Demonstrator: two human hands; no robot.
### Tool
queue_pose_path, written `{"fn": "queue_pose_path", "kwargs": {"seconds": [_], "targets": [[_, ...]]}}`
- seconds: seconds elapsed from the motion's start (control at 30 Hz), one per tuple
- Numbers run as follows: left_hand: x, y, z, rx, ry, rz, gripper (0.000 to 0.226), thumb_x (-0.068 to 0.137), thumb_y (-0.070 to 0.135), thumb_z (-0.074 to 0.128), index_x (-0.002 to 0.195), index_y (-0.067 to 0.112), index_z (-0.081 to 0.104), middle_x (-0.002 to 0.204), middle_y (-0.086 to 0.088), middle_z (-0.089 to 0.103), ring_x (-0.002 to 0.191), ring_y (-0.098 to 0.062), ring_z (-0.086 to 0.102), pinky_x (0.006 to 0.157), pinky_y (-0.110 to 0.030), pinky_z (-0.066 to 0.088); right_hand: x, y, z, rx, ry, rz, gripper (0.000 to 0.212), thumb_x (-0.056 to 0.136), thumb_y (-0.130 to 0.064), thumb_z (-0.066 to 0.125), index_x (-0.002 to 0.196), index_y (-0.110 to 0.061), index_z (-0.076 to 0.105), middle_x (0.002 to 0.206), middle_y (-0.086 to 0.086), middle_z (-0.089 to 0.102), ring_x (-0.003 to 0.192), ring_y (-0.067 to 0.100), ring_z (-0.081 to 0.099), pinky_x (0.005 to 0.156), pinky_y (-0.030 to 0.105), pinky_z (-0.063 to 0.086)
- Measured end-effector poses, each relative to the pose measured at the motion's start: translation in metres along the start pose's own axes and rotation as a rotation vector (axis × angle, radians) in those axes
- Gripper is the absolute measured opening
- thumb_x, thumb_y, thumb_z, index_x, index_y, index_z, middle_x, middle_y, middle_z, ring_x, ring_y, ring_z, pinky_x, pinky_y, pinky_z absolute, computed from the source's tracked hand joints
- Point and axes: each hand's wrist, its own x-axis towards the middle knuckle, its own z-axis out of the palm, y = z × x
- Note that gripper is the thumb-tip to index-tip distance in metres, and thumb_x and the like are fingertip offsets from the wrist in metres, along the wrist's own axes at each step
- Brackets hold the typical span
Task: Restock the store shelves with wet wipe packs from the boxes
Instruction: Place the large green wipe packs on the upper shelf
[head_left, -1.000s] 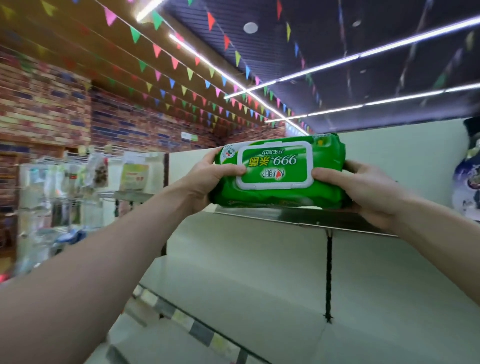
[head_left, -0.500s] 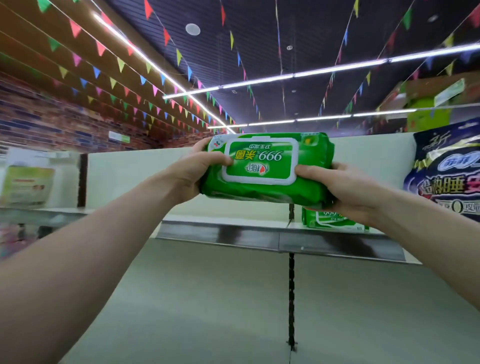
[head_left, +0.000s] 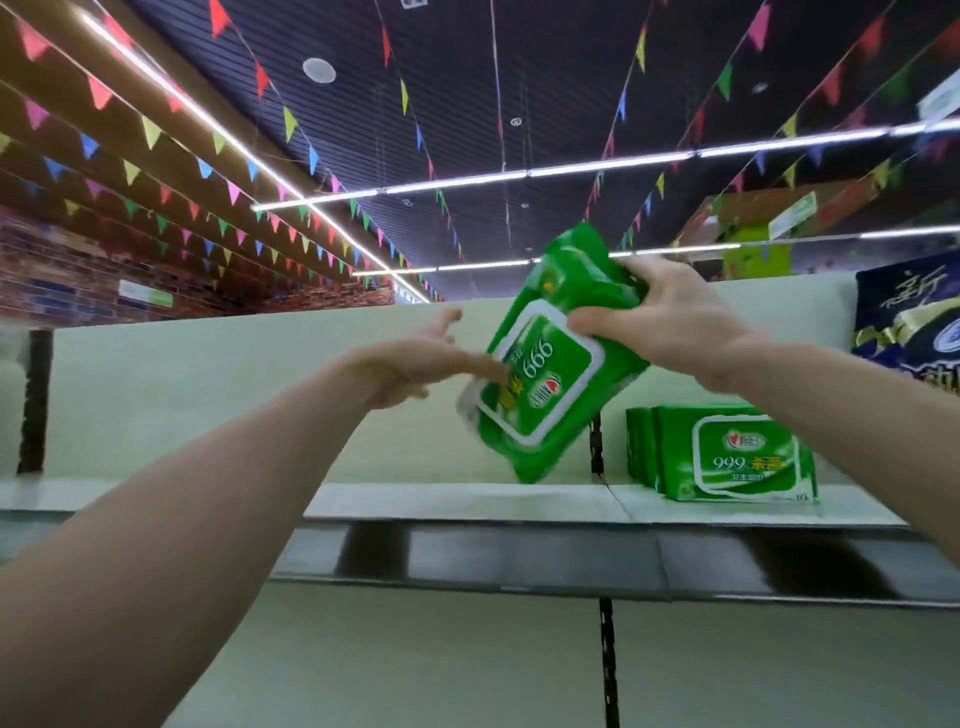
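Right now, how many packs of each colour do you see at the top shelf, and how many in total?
Held green pack, tilted, gripped by the right hand: 1
Shelved green packs, upright on the shelf: 2 that I can tell apart; more may hide behind
Dark blue package at the right edge: 1
Total: 4

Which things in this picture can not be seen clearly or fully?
Head view, held wet wipe pack: motion blur smears its small print.
Head view, shelved packs: the nearest one hides how many stand behind.
Head view, dark blue package: cut off by the right edge.
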Motion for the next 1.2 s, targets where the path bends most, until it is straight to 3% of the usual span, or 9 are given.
{"fn": "queue_pose_path", "kwargs": {"seconds": [0.1, 0.27, 0.4, 0.5, 0.6, 0.7, 0.83, 0.93, 1.2], "targets": [[0.017, 0.014, -0.007, 0.026, -0.073, 0.170, 0.110, 0.065, 0.017, 0.082, 0.152, 0.031, 0.015, 0.146, -0.003, 0.043, 0.129, -0.027, 0.044, 0.107, -0.054, 0.033, 0.021, -0.020, 0.015, -0.308, -0.128, -0.119, 0.058, 0.073, -0.023, 0.080, 0.125, -0.021, 0.056, 0.097, -0.007, 0.067, 0.087, 0.010, 0.066, 0.081, 0.032, 0.056], [0.037, -0.003, -0.020, 0.010, -0.220, 0.229, 0.087, 0.076, 0.003, 0.075, 0.142, 0.036, 0.028, 0.123, -0.004, 0.060, 0.106, -0.024, 0.064, 0.081, -0.048, 0.058, 0.050, -0.028, 0.038, -0.547, -0.317, -0.070, 0.064, 0.072, -0.024, 0.081, 0.130, -0.023, 0.053, 0.102, -0.007, 0.062, 0.088, 0.010, 0.064, 0.075, 0.027, 0.056], [0.051, -0.029, -0.021, -0.146, -0.224, 0.218, 0.048, 0.078, 0.001, 0.073, 0.115, 0.023, 0.053, 0.110, -0.007, 0.070, 0.095, -0.027, 0.070, 0.080, -0.049, 0.058, 0.056, -0.008, 0.045, -0.327, -0.238, 0.034, 0.082, 0.075, -0.013, 0.079, 0.144, -0.020, 0.035, 0.114, -0.001, 0.054, 0.094, 0.011, 0.060, 0.077, 0.022, 0.053], [0.059, -0.041, -0.027, -0.256, -0.212, 0.169, 0.052, 0.078, 0.000, 0.072, 0.124, 0.012, 0.051, 0.110, -0.013, 0.070, 0.092, -0.031, 0.071, 0.077, -0.049, 0.059, 0.050, 0.019, 0.047, -0.269, -0.299, 0.215, 0.094, 0.076, -0.019, 0.079, 0.150, -0.021, 0.021, 0.128, 0.000, 0.051, 0.110, 0.017, 0.054, 0.105, 0.039, 0.042], [0.062, -0.054, -0.027, -0.380, -0.172, 0.108, 0.040, 0.079, -0.001, 0.071, 0.114, 0.012, 0.057, 0.110, -0.017, 0.070, 0.091, -0.034, 0.071, 0.076, -0.049, 0.059, 0.040, 0.053, 0.058, -0.291, -0.506, 0.415, 0.086, 0.072, -0.020, 0.082, 0.144, -0.023, 0.034, 0.129, -0.001, 0.057, 0.111, 0.017, 0.059, 0.105, 0.038, 0.043], [0.066, -0.068, -0.026, -0.463, -0.159, 0.001, 0.033, 0.078, 0.003, 0.071, 0.108, 0.012, 0.062, 0.111, -0.016, 0.069, 0.096, -0.032, 0.070, 0.082, -0.050, 0.057, 0.047, 0.065, 0.059, -0.238, -0.520, 0.444, 0.066, 0.071, -0.017, 0.083, 0.128, -0.025, 0.051, 0.115, -0.002, 0.068, 0.100, 0.018, 0.067, 0.094, 0.037, 0.053], [0.075, -0.086, -0.035, -0.206, -0.163, -0.138, 0.055, 0.068, 0.020, 0.081, 0.118, 0.018, 0.059, 0.114, -0.004, 0.069, 0.110, -0.019, 0.063, 0.092, -0.048, 0.052, 0.072, 0.056, 0.048, -0.314, -0.593, 0.447, 0.068, 0.073, -0.015, 0.081, 0.133, -0.020, 0.048, 0.113, 0.003, 0.067, 0.096, 0.025, 0.070, 0.090, 0.043, 0.055], [0.080, -0.092, -0.028, 0.038, -0.244, -0.280, 0.045, 0.075, 0.017, 0.080, 0.117, 0.017, 0.063, 0.115, 0.000, 0.069, 0.110, -0.017, 0.061, 0.093, -0.044, 0.051, 0.087, 0.050, 0.048, -0.442, -0.673, 0.489, 0.072, 0.077, -0.015, 0.078, 0.140, -0.020, 0.042, 0.117, 0.007, 0.063, 0.095, 0.029, 0.070, 0.087, 0.045, 0.056], [0.097, -0.076, -0.006, 0.161, -0.247, -0.364, 0.035, 0.086, 0.005, 0.069, 0.120, 0.004, 0.060, 0.111, -0.014, 0.069, 0.097, -0.027, 0.066, 0.093, -0.042, 0.053, 0.092, 0.068, 0.056, -0.668, -0.693, 0.426, 0.069, 0.080, -0.025, 0.075, 0.141, -0.029, 0.044, 0.140, 0.002, 0.050, 0.110, 0.022, 0.060, 0.094, 0.037, 0.052]]}}
